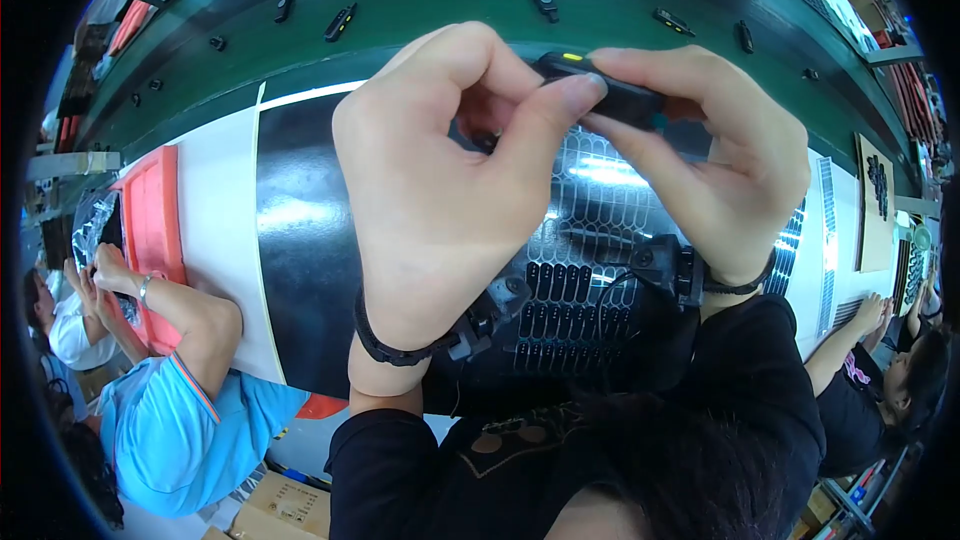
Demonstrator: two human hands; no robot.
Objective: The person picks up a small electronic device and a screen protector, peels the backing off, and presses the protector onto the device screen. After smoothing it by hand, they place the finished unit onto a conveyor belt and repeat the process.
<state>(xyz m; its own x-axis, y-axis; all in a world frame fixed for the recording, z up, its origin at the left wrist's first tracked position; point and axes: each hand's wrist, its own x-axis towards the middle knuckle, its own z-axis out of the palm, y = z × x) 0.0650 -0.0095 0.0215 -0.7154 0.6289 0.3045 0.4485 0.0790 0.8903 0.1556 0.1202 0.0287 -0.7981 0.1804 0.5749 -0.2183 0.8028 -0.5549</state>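
In front of me, both hands grip a small black handheld device (628, 102) with a yellow mark near its far end. My left hand (440, 170) has its fingers curled, and its thumb presses against the device's left end. The thumb and fingers of my right hand (740, 140) pinch the right part. Below the hands, a sheet of clear and black oblong stickers (560, 285) lies on a glossy black mat (310, 230). My curled left fingers partly hide what is inside that hand.
Beyond the table runs a green conveyor belt (440, 0) carrying several similar black devices (341, 22). A red tray (160, 230) stands at the left beside a co-worker in a blue shirt (190, 440). Another co-worker (865, 400) sits at the right, near a cardboard board (872, 230).
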